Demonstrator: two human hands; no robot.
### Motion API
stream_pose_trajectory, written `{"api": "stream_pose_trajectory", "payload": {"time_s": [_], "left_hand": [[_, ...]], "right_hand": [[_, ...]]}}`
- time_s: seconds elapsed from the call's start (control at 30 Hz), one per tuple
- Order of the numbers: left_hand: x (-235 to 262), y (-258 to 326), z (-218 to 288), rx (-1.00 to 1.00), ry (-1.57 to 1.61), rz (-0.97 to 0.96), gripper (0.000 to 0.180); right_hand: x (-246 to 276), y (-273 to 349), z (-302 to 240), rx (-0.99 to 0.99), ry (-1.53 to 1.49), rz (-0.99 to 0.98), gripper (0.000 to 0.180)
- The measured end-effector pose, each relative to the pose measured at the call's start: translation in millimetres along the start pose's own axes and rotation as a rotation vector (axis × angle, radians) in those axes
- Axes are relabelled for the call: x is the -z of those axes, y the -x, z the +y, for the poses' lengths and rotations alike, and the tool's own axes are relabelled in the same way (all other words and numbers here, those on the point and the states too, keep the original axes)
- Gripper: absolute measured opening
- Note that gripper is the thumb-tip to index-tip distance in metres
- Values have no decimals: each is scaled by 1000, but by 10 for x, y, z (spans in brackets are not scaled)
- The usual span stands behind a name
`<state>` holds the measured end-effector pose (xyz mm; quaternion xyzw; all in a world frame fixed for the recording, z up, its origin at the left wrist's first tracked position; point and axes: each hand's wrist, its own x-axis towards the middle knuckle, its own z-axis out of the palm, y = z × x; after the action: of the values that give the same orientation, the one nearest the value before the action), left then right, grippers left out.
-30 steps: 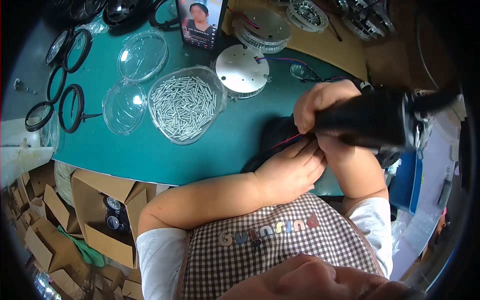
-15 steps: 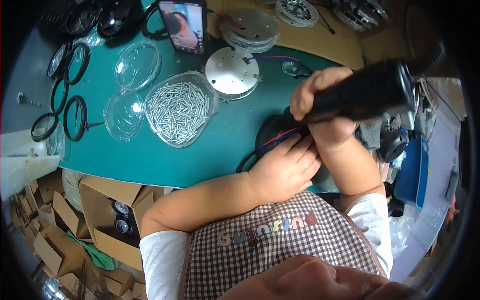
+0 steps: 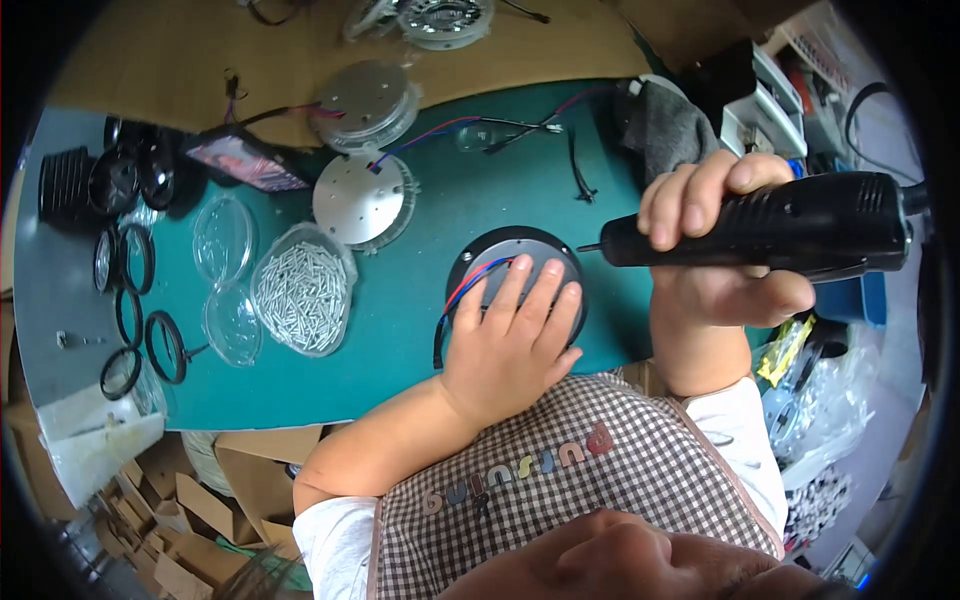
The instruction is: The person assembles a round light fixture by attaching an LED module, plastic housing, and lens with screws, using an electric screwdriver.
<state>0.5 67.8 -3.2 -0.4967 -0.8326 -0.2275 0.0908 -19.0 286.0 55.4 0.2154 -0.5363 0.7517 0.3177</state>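
Note:
My left hand (image 3: 515, 335) lies flat over a round black housing (image 3: 490, 250), its fingers stretched out across the top. Red and blue wires (image 3: 470, 286) come out beside my index finger and run down the housing's left side. My right hand (image 3: 715, 240) is wrapped round a black electric screwdriver (image 3: 810, 225), held level to the right of the housing. Its thin bit (image 3: 588, 247) points left at the housing's right rim, and whether they touch I cannot tell. Part of the housing is hidden under my left hand.
A clear tray of screws (image 3: 303, 290) stands on the green mat (image 3: 400, 330), near empty clear lids (image 3: 232, 322). Behind are a silver disc (image 3: 362, 198) with wires and a phone (image 3: 250, 160). Black rings (image 3: 165, 345) lie at left, a grey cloth (image 3: 665, 125) at back right.
My right hand has drawn the screwdriver off the housing to the right and tipped it level. My left hand now lies spread on the housing. The whole view has shifted.

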Motion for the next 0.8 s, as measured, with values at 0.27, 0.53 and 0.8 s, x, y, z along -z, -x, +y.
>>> {"api": "stream_pose_trajectory", "payload": {"time_s": [0.27, 0.53, 0.8], "left_hand": [[10, -46, 24, 6, -24, 0, 70], [26, -66, 29, 11, -23, -1, 72], [37, -17, 30, 35, 2, -7, 70]], "right_hand": [[3, 182, 144, -1, 11, 85, 89], [-41, 223, 116, -18, 70, 45, 77], [-87, 111, 29, -301, 95, -225, 56]]}}
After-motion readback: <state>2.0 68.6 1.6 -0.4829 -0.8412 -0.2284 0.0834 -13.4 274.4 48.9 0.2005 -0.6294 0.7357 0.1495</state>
